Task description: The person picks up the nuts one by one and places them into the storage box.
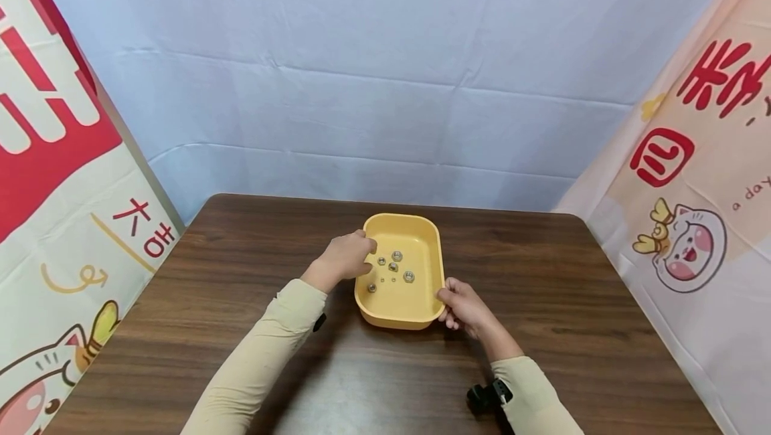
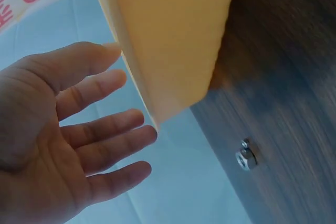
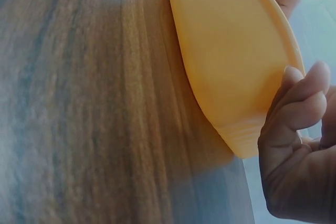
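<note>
A yellow plastic tray (image 1: 400, 304) is on the table, with several metal nuts (image 1: 409, 276) of different sizes scattered inside. The left hand (image 1: 346, 257) is at its left rim, with loosely spread fingers; in the left wrist view the thumb tip appears to meet the rim. At the front right corner, the right hand (image 1: 464, 308) pinches the rim between thumb and curled fingers. The left wrist view shows a hex nut (image 2: 245, 159) with a smaller metal piece (image 2: 245, 143) beside it on the wood, outside the tray. The head view does not show these two.
The dark wooden table (image 1: 578, 314) spreads around the tray. A pale cloth backdrop (image 1: 361, 87) hangs behind it, and printed cloths hang at the left and right sides. A black wrist device (image 1: 488, 396) sits at the right wrist.
</note>
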